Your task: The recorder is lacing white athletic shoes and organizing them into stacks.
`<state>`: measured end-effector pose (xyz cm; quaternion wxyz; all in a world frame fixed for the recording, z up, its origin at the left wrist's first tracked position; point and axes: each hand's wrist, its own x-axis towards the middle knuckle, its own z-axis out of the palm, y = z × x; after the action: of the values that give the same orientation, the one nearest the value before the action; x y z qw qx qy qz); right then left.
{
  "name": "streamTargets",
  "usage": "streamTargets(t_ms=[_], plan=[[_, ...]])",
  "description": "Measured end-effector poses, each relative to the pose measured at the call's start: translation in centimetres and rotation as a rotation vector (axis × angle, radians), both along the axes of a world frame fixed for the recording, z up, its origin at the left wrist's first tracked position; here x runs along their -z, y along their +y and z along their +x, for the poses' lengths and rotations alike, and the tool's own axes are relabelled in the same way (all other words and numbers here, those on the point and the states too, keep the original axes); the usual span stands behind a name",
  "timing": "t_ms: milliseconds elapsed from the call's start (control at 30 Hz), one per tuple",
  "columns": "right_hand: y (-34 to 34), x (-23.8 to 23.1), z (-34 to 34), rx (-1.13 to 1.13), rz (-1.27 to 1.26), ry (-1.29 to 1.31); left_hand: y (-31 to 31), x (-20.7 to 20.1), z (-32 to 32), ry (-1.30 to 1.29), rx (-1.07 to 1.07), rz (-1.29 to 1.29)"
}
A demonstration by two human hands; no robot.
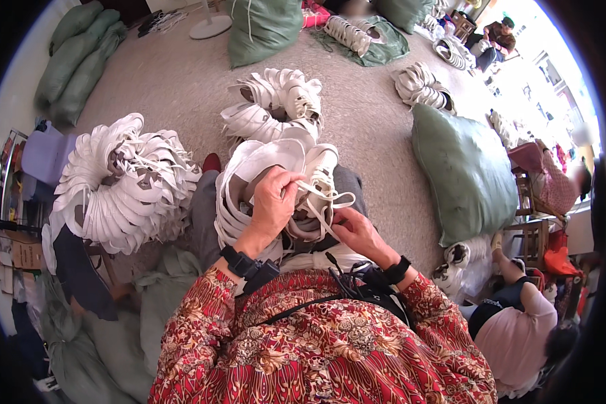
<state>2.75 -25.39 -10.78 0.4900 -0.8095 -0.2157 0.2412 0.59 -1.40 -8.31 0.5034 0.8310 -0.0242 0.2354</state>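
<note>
White shoe uppers [230, 202] are nested together in a curved stack on my lap. The upper on the right of this stack [322, 165] faces up, with white lacing across its front. My left hand [274, 202] is closed over it, thumb and fingers pinching a white shoelace [324, 194]. Lower and to the right, my right hand [357, 232] pinches a strand of lace beside the same upper. A loop of lace stands out between the two hands. The fingertips partly hide the lace ends.
A large ring of nested uppers [128, 202] stands at my left, and a smaller ring [276, 111] lies on the floor ahead. A full green sack [461, 175] leans at the right. More sacks [81, 57] are piled far left. Other people [518, 320] sit along the right side.
</note>
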Motion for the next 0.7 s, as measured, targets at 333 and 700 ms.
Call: streamTargets(t_ms=[333, 700], plan=[[0.8, -1.3, 0.6, 0.007, 0.374, 0.433, 1.1, 1.7, 1.0, 0.066, 0.003, -0.545], [0.7, -1.1, 1.4, 0.353, 0.825, 1.126, 4.5, -1.1, -5.5, 0.307, 0.09, 0.534]])
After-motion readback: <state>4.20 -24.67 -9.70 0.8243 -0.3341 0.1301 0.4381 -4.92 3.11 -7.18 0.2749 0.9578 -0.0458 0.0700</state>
